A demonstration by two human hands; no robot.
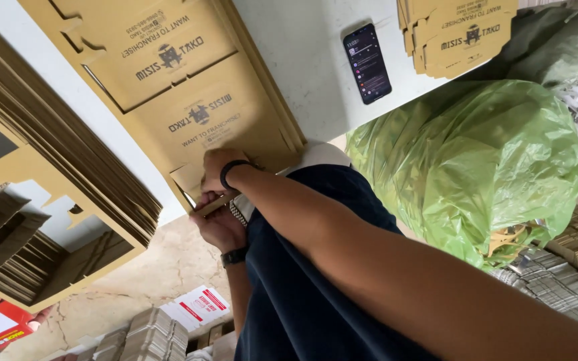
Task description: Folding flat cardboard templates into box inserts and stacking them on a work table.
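Both hands, right hand (217, 167) above left hand (219, 224), are gripping the near flap of the flat cardboard box (188, 100), left of the phone (367, 63).

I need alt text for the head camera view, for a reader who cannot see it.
Seen from above, a person's right hand and left hand grip the near corner flap of a flat brown cardboard box blank lying on a white table. A dark phone lies on the table, and a green plastic bag bulges beside it.
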